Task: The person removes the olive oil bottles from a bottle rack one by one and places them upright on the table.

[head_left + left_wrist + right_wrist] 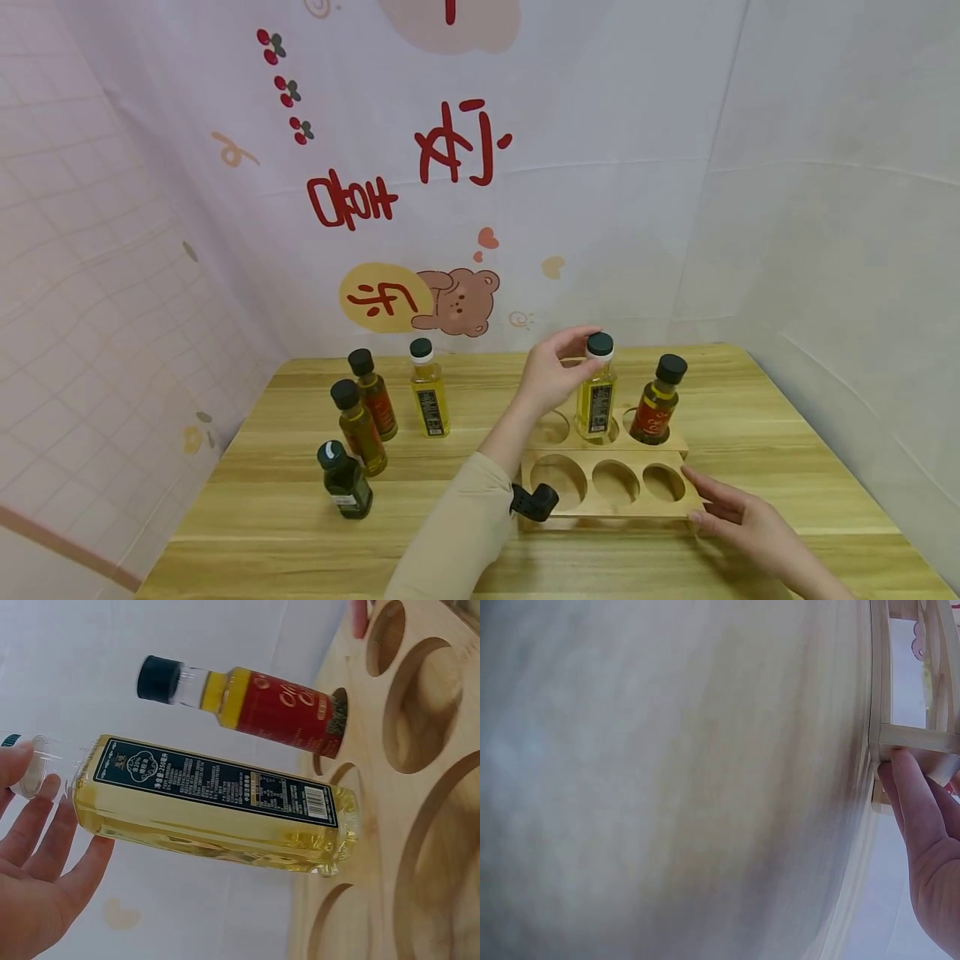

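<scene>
My left hand (551,375) grips a clear oil bottle (597,400) by its neck, just under the dark green cap. That yellow-filled bottle has a black label, and its base is at the middle hole of the back row of a wooden rack (607,527); I cannot tell how far it sits in. Beside it, a red-labelled olive oil bottle (285,712) with a black cap stands tilted in the back right hole. My right hand (742,521) holds the rack's front right corner, its thumb and fingers (919,802) against the wood.
On the table's left side stand a yellow oil bottle (430,400), two red-labelled bottles (378,404) (363,437) and a short dark green bottle (347,483). The rack has two stepped rows of round holes. A printed cloth (600,208) hangs behind the wooden table (262,517).
</scene>
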The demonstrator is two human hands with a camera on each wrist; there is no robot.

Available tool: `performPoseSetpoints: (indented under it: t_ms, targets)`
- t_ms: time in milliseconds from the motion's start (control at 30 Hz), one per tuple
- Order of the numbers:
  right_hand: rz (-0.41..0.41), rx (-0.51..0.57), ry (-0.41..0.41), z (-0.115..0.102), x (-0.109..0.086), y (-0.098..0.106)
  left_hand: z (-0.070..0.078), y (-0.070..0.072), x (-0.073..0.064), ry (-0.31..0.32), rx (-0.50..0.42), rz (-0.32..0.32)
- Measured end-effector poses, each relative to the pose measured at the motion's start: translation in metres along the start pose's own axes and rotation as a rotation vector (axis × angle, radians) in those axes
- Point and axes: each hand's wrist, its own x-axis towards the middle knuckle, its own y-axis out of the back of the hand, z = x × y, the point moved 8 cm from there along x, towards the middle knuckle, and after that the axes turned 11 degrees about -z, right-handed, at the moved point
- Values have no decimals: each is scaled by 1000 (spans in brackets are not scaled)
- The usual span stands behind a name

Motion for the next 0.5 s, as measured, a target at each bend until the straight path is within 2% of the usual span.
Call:
performPoseSetpoints:
  t_ms: [267,500]
  targets:
    - [7,-3,-5,1,0,1,23,10,-4,-26,-47,-1]
    - [5,0,-9,1,0,0,23,19,-17,0,-61,15]
